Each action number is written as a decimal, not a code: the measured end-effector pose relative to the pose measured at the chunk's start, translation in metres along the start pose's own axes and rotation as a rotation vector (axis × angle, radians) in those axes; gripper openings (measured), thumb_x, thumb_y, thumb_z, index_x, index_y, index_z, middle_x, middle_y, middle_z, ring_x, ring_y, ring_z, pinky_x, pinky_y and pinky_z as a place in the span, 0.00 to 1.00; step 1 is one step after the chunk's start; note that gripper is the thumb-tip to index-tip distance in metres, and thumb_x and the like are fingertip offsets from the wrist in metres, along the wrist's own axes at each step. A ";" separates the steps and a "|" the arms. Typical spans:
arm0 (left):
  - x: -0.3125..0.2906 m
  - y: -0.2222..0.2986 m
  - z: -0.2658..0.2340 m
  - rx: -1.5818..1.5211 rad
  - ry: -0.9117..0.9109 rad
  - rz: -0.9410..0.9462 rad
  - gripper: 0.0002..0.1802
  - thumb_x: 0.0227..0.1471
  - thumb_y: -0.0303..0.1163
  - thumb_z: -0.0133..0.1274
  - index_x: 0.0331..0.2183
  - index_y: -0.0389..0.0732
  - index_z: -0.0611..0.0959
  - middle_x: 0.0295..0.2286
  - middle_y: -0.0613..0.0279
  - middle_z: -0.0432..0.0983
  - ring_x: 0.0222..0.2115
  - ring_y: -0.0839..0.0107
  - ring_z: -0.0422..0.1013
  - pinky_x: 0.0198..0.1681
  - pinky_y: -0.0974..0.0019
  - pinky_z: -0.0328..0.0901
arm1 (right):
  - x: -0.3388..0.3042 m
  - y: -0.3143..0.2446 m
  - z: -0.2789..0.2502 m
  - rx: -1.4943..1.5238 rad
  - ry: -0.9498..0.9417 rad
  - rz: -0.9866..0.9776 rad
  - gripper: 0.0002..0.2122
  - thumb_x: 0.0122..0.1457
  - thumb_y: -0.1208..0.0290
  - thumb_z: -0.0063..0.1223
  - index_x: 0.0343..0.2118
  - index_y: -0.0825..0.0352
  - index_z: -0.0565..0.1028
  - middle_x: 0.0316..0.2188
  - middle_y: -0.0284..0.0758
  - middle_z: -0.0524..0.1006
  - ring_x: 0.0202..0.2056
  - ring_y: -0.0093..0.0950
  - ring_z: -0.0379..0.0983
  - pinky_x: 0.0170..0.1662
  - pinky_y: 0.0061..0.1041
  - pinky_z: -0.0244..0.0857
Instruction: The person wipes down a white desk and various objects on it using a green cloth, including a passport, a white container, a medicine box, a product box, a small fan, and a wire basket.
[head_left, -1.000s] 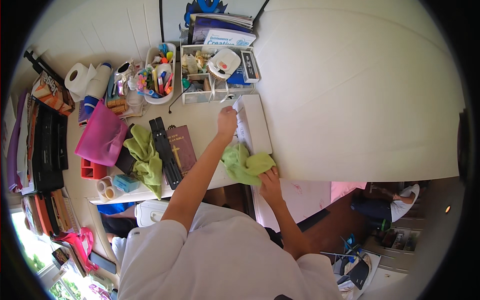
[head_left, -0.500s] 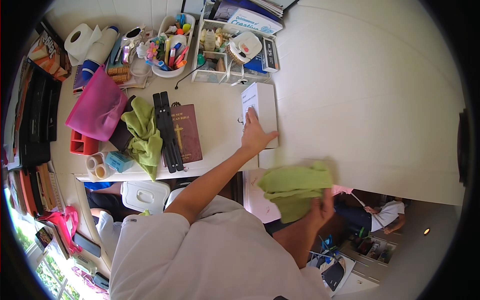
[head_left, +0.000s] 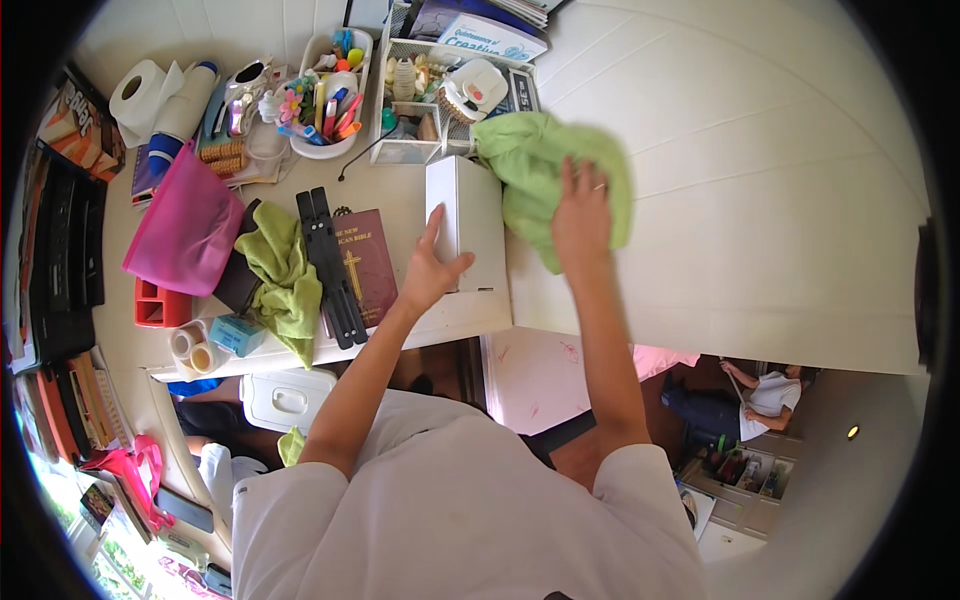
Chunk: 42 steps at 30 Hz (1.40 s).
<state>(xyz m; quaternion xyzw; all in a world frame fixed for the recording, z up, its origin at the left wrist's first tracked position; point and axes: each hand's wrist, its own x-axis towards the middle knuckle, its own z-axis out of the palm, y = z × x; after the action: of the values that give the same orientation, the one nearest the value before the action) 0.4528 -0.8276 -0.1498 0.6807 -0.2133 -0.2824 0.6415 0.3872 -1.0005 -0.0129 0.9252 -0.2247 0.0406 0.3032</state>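
Left hand, thumb and forefinger spread, rests against the white box on the counter. Right hand lies over the green cloth, just right of the box against a pale surface; blurring leaves uncertain whether the cloth is actually gripped.

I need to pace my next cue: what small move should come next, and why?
Probably slide the green cloth along the white surface with the right hand, since its fingers are spread over the cloth there, while the left hand touches the white box close beside it.
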 end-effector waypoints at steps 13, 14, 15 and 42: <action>0.007 -0.003 -0.025 -0.504 -0.003 -0.334 0.44 0.42 0.30 0.54 0.60 0.45 0.53 0.38 0.54 0.71 0.30 0.73 0.67 0.35 0.70 0.64 | -0.092 -0.086 -0.024 1.526 0.016 0.222 0.22 0.45 0.85 0.47 0.46 0.62 0.71 0.43 0.37 0.73 0.48 0.31 0.66 0.48 0.25 0.60; 0.003 0.001 -0.023 -0.353 -0.003 -0.353 0.44 0.42 0.31 0.54 0.60 0.44 0.53 0.38 0.53 0.71 0.30 0.73 0.67 0.34 0.70 0.65 | -0.099 -0.100 -0.030 1.376 0.015 0.023 0.24 0.43 0.86 0.48 0.47 0.63 0.70 0.44 0.37 0.72 0.48 0.33 0.65 0.49 0.27 0.59; -0.001 0.000 -0.021 -0.347 -0.012 -0.350 0.44 0.42 0.31 0.54 0.60 0.44 0.53 0.38 0.53 0.71 0.30 0.73 0.67 0.34 0.70 0.65 | -0.102 -0.108 -0.033 1.219 0.010 -0.173 0.25 0.42 0.87 0.48 0.47 0.63 0.69 0.44 0.38 0.71 0.49 0.35 0.65 0.50 0.29 0.59; -0.121 0.099 -0.108 -0.130 0.155 -0.375 0.42 0.40 0.16 0.47 0.59 0.38 0.55 0.38 0.60 0.73 0.23 0.84 0.67 0.25 0.81 0.62 | -0.035 -0.118 0.145 1.226 -0.135 0.402 0.33 0.46 0.67 0.54 0.57 0.64 0.56 0.57 0.46 0.54 0.56 0.49 0.50 0.58 0.45 0.47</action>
<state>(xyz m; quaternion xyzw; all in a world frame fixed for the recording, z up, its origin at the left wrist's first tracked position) 0.4399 -0.6760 -0.0363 0.6854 -0.0144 -0.3567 0.6347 0.3988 -0.9863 -0.2018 0.8708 -0.3483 0.1595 -0.3081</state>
